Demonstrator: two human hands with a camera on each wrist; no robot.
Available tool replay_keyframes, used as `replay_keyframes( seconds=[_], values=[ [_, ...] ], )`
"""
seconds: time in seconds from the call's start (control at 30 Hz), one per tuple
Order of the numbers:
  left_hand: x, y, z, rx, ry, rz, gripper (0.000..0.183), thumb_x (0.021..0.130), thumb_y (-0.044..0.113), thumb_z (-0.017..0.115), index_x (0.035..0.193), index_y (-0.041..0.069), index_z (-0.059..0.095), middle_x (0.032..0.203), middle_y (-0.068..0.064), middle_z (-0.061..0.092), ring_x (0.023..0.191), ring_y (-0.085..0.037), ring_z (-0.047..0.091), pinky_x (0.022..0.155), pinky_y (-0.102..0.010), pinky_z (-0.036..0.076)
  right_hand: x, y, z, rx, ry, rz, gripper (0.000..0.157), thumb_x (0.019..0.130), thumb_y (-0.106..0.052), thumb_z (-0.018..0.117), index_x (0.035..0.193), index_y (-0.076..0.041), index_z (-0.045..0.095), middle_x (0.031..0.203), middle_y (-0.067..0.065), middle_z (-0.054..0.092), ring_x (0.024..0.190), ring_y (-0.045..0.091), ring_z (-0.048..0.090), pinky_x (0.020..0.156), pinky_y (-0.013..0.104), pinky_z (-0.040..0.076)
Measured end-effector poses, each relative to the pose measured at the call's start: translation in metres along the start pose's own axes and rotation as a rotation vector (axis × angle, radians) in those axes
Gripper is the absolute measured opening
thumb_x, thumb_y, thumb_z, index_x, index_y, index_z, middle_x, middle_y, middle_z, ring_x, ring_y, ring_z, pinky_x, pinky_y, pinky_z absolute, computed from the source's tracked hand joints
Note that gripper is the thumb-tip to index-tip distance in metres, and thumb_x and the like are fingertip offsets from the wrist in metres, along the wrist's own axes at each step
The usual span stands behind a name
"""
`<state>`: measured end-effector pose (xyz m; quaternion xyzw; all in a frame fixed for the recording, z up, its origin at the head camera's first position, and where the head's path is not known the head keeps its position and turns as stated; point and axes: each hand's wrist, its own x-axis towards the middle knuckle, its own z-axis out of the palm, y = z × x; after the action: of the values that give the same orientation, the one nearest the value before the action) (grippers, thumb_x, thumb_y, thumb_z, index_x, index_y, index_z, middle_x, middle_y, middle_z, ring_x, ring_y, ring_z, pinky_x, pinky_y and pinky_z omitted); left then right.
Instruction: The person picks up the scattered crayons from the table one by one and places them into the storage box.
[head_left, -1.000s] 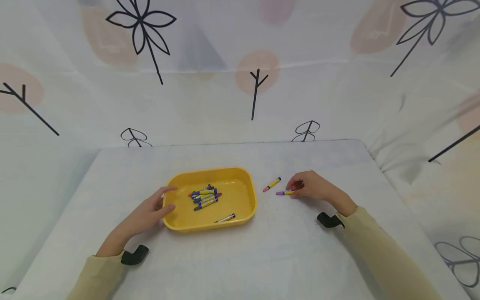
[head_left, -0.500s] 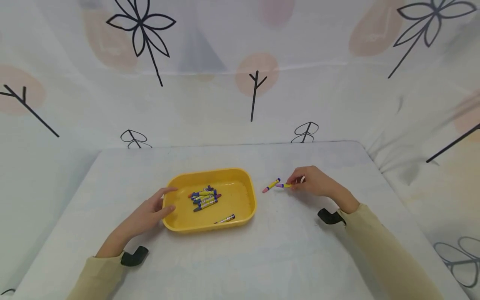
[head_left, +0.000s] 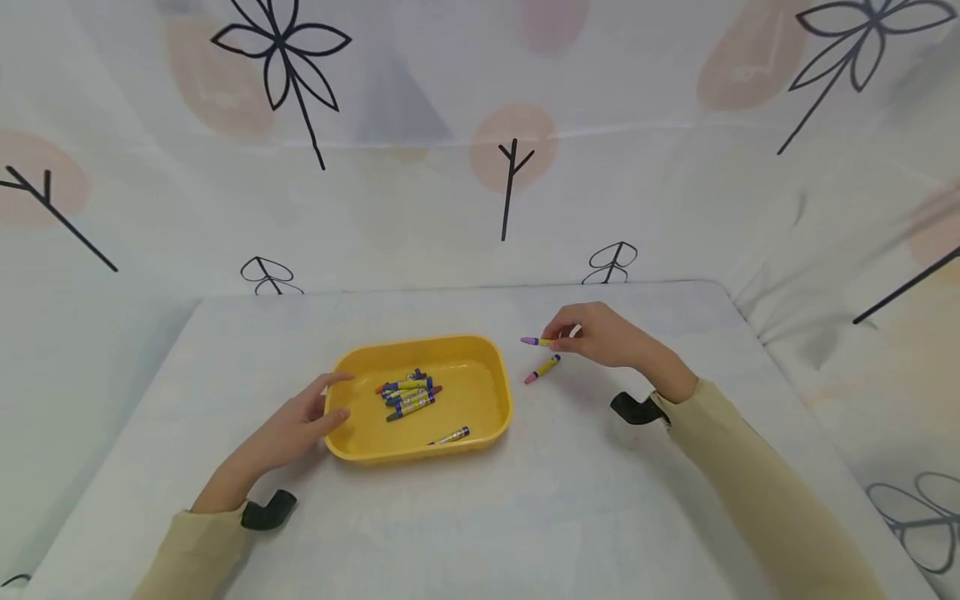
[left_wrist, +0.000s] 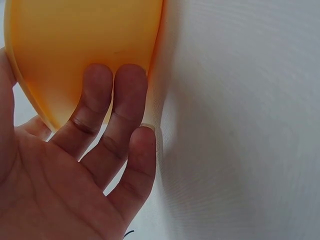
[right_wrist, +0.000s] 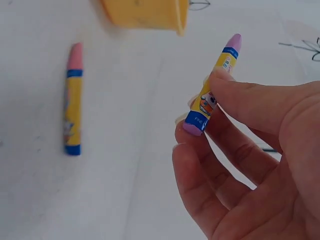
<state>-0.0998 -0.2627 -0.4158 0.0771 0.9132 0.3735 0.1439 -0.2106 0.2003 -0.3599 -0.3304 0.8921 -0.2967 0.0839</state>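
Note:
My left hand (head_left: 288, 429) grips the left end of a yellow plastic tray (head_left: 495, 400). Its thumb laps over the rim, while several fingers (left_wrist: 131, 95) press against the outer wall in the left wrist view. Between thumb and fingertips, my right hand (head_left: 603, 337) pinches a purple crayon (head_left: 534, 341) with a yellow and blue wrapper, raised off the table. The purple tip points left, towards the tray; in the right wrist view the crayon (right_wrist: 204, 102) shows its blunt end too. Below that hand a pink crayon (head_left: 543, 369) lies on the table, right of the tray.
Inside the tray, several crayons (head_left: 411, 406) lie in a heap left of centre. Another crayon (head_left: 453, 436) rests by the tray's near wall. White cloth covers the table (head_left: 480, 533), and a patterned cloth (head_left: 420, 208) hangs behind it.
My right hand has picked the purple crayon up from the table and carried it up and left, past the pink crayon. The left hand and the tray have stayed put.

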Motion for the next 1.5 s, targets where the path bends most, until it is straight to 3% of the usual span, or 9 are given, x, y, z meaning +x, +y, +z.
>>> replay_keyframes(
  seconds=[0.27, 0.43, 0.77, 1.0, 1.27, 1.5],
  values=[
    [0.002, -0.001, -0.001, -0.001, -0.001, 0.001, 0.057, 0.100, 0.035, 0.061, 0.149, 0.021, 0.035, 0.084, -0.008, 0.054, 0.071, -0.022, 0.052, 0.060, -0.033, 0.043, 0.027, -0.028, 0.003, 0.045, -0.065, 0.011, 0.016, 0.094, -0.017, 0.070, 0.109, -0.010, 0.071, 0.099, -0.002, 0.069, 0.091, 0.017, 0.062, 0.081, 0.036, 0.052],
    [0.002, -0.002, -0.001, -0.008, -0.006, 0.006, 0.057, 0.100, 0.034, 0.060, 0.150, 0.021, 0.034, 0.085, -0.008, 0.056, 0.072, -0.023, 0.053, 0.061, -0.033, 0.044, 0.046, -0.044, 0.010, 0.069, -0.095, -0.051, 0.015, 0.096, -0.015, 0.068, 0.109, -0.008, 0.070, 0.098, 0.002, 0.070, 0.088, 0.016, 0.063, 0.081, 0.033, 0.054],
    [0.001, -0.002, -0.002, -0.010, -0.013, 0.017, 0.058, 0.101, 0.033, 0.060, 0.150, 0.019, 0.034, 0.086, -0.008, 0.057, 0.072, -0.023, 0.054, 0.062, -0.033, 0.044, 0.087, -0.072, 0.037, 0.064, -0.110, -0.174, 0.016, 0.097, -0.014, 0.067, 0.109, -0.006, 0.072, 0.100, -0.003, 0.070, 0.092, 0.012, 0.064, 0.086, 0.029, 0.052],
    [0.001, -0.004, -0.001, -0.003, -0.006, 0.013, 0.057, 0.100, 0.034, 0.061, 0.149, 0.020, 0.035, 0.080, -0.007, 0.053, 0.069, -0.023, 0.052, 0.060, -0.031, 0.043, 0.115, -0.087, 0.062, 0.099, -0.102, -0.174, 0.018, 0.097, -0.019, 0.067, 0.109, -0.008, 0.073, 0.097, -0.005, 0.071, 0.092, 0.008, 0.064, 0.087, 0.026, 0.049],
    [0.002, -0.005, 0.003, -0.005, 0.002, 0.033, 0.056, 0.100, 0.033, 0.061, 0.148, 0.019, 0.036, 0.079, -0.007, 0.053, 0.069, -0.023, 0.051, 0.060, -0.031, 0.043, 0.127, -0.091, 0.087, 0.101, -0.123, -0.137, 0.019, 0.097, -0.016, 0.067, 0.112, -0.006, 0.074, 0.101, -0.002, 0.072, 0.091, 0.009, 0.064, 0.082, 0.022, 0.050],
    [0.001, -0.002, 0.002, -0.013, -0.003, 0.042, 0.055, 0.101, 0.030, 0.060, 0.148, 0.018, 0.036, 0.078, -0.006, 0.054, 0.068, -0.023, 0.052, 0.060, -0.031, 0.043, 0.130, -0.095, 0.099, 0.002, -0.182, -0.153, 0.017, 0.096, -0.018, 0.068, 0.110, -0.010, 0.076, 0.101, -0.004, 0.072, 0.091, 0.005, 0.064, 0.084, 0.020, 0.048]
  ],
)
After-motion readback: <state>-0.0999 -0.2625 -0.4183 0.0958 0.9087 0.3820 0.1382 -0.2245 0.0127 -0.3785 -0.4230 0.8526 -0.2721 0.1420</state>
